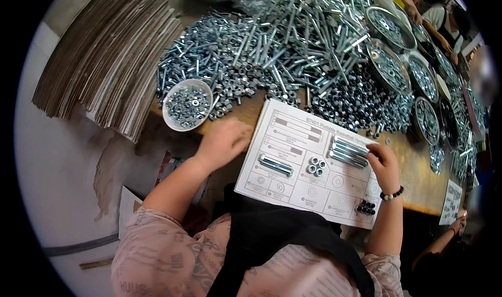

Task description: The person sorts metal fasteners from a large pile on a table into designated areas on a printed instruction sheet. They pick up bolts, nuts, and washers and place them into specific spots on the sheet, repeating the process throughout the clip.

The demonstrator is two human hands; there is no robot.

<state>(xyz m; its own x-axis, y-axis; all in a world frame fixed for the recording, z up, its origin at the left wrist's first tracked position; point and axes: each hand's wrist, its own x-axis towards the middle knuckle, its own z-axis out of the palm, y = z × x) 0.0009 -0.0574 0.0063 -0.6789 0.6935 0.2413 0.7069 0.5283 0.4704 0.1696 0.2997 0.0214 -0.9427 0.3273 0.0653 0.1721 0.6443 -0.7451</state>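
Note:
A white printed sheet (324, 195) with a grid of part drawings lies in front of me. Several long silver bolts (348, 153) lie side by side on its upper right. My right hand (384, 166) has its fingertips bent around their right ends. Shorter silver bolts (276, 165) rest on the left half, with several silver nuts (316, 166) grouped beside them. Small black nuts (365, 207) sit in the lower right corner. Beside the sheet's left edge is my left hand (224, 142), fingers curled together; whatever they hold is hidden.
Loose bolts (308, 35) and nuts (342, 101) cover the wooden table behind the sheet. A white bowl of small nuts (187, 106) stands at left, near stacked cardboard (104, 61). Metal bowls (389, 66) line the right. Another person's hand (459, 222) is at far right.

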